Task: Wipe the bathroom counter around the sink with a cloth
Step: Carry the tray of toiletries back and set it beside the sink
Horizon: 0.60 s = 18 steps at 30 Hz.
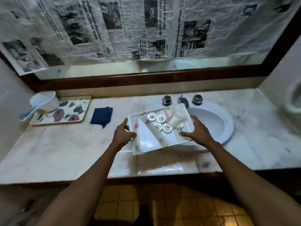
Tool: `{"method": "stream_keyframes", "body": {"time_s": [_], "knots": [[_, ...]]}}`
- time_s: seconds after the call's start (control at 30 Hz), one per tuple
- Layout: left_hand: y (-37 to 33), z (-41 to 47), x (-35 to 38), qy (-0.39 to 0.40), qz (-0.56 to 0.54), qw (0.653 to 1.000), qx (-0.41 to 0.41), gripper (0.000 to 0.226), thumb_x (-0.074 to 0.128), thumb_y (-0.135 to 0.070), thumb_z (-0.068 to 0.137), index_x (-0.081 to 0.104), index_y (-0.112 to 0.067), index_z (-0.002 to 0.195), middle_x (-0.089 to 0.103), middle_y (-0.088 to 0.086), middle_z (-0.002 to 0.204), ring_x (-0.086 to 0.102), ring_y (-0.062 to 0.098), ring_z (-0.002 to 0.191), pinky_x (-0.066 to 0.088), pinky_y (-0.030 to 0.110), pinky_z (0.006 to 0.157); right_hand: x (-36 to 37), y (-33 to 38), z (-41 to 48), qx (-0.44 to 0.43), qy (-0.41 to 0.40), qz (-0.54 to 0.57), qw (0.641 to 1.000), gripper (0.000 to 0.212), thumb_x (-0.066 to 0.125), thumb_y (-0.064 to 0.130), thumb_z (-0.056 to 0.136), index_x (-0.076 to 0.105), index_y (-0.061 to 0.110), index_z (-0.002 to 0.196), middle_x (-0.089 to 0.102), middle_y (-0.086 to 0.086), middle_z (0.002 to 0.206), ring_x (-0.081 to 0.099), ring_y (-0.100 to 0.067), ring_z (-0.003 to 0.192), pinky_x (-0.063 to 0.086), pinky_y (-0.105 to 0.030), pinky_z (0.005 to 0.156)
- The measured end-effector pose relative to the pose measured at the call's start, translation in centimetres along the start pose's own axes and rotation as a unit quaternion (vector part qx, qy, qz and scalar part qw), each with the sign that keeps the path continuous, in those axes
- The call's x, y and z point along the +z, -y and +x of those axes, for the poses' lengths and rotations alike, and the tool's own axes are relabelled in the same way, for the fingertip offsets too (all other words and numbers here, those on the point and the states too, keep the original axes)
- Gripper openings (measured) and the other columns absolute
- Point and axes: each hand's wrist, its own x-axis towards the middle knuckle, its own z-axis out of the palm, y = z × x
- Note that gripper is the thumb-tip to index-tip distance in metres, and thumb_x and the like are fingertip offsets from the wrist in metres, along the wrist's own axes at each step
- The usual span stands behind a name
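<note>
- Both hands grip the white tray (pixel 151 141): left hand (pixel 123 134) closed on its left edge, right hand (pixel 197 132) on its right.
- Blue cloth (pixel 101 117) lies on the counter (pixel 65 149), left of the tray, nearer the left hand.

Newspaper (pixel 146 26) covers most of the mirror (pixel 114 71), print too blurry to read. Toilet (pixel 293 98) is cut off at the right edge. Logos on the round soaps (pixel 161 119) are too tiny to tell.

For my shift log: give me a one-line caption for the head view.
Both hands, left hand and right hand, hold a white toiletry tray over the sink; blue cloth lies unused.
</note>
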Motion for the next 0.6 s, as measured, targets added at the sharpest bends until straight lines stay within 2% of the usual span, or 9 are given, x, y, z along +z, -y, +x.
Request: {"method": "stream_keyframes", "body": {"time_s": [0.07,0.13,0.23,0.37,0.47,0.53,0.6], "knots": [[-3.3,0.8,3.2,0.026,0.019,0.999,0.026,0.087,0.074,-0.005,0.075,0.039,-0.025,0.152,0.063,0.016,0.097,0.068,0.028,0.070,0.054,0.029,0.058,-3.1,-2.6,-0.6,0.018,-0.032,0.010,0.999,0.096,0.085,0.051,0.069,0.035,0.023,0.146,0.051,-0.001,0.144,0.052,-0.026,0.126,0.041,-0.033,0.088],[-6.4,2.1,6.4,0.043,0.039,0.997,0.050,0.092,0.077,-0.007,0.075,0.033,-0.022,0.155,0.063,0.012,0.099,0.069,0.024,0.071,0.058,0.033,0.065,-5.9,-5.2,-0.7,0.044,-0.061,0.018,0.997,0.099,0.085,0.050,0.069,0.033,0.020,0.147,0.048,-0.002,0.148,0.049,-0.026,0.130,0.040,-0.032,0.091],[-10.8,4.2,10.9,0.072,0.049,0.993,0.075,0.090,0.077,-0.005,0.075,0.036,-0.022,0.153,0.063,0.008,0.094,0.065,0.018,0.073,0.057,0.033,0.064,-9.4,-8.9,-0.6,0.095,-0.090,0.025,0.991,0.104,0.085,0.053,0.067,0.032,0.019,0.149,0.047,-0.006,0.149,0.047,-0.026,0.133,0.039,-0.032,0.096],[-15.7,7.8,16.8,0.124,0.053,0.985,0.107,0.081,0.075,-0.003,0.072,0.044,-0.021,0.145,0.060,0.002,0.092,0.065,0.030,0.095,0.060,0.045,0.078,-13.4,-13.1,0.5,0.144,-0.136,0.048,0.979,0.094,0.088,0.050,0.064,0.040,0.023,0.140,0.058,-0.004,0.135,0.055,-0.028,0.121,0.043,-0.033,0.089],[-18.9,10.7,21.1,0.150,0.069,0.978,0.129,0.075,0.074,-0.005,0.071,0.048,-0.024,0.138,0.061,-0.002,0.092,0.065,0.031,0.095,0.060,0.047,0.080,-16.2,-15.8,1.8,0.168,-0.163,0.053,0.971,0.089,0.088,0.049,0.064,0.041,0.026,0.136,0.060,-0.002,0.130,0.057,-0.027,0.117,0.043,-0.033,0.085],[-20.5,12.7,23.9,0.164,0.074,0.974,0.135,0.081,0.076,-0.007,0.071,0.044,-0.020,0.145,0.064,0.002,0.096,0.065,0.027,0.089,0.059,0.040,0.074,-18.0,-17.4,2.8,0.192,-0.173,0.050,0.965,0.089,0.088,0.048,0.065,0.041,0.025,0.137,0.060,-0.003,0.130,0.057,-0.027,0.117,0.042,-0.032,0.084],[-21.6,13.8,25.6,0.179,0.070,0.971,0.140,0.083,0.075,-0.005,0.076,0.039,-0.019,0.150,0.062,0.003,0.099,0.061,0.021,0.082,0.051,0.018,0.059,-19.3,-18.2,3.5,0.200,-0.176,0.048,0.963,0.090,0.088,0.048,0.065,0.041,0.024,0.138,0.060,-0.003,0.131,0.057,-0.028,0.118,0.042,-0.031,0.084]]}}
